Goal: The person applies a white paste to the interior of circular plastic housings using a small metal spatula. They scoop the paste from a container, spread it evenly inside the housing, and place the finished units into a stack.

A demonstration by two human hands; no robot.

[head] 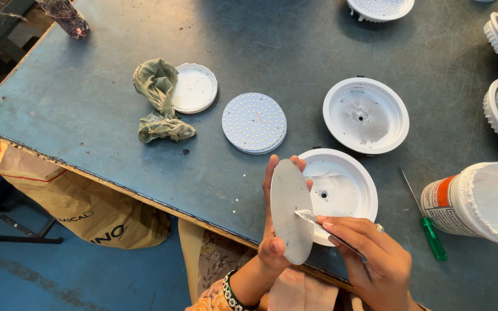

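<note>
Both hands are busy at the near edge of the tabletop (87, 109). Left hand (272, 230) is closed around a round grey disc (291, 210), fingers behind it, thumb at its lower rim, holding it up on edge just above the table edge. Right hand (370, 253) is pinched on a thin metal blade (312, 217), and the blade's tip is touching the disc's face near the middle. So the disc sits between the two hands, left gripping it, right meeting it through the tool.

Just behind the disc lies a white round housing (347, 193), open side up, with white paste smeared inside. A second white housing (366, 115) lies further back, and a round LED board (254, 122) rests flat to its left. Further left, a white lid (194, 88) touches a crumpled green rag (159, 98). On the right, a white tub of paste (479, 201) stands near a green-handled screwdriver (427, 224).
</note>
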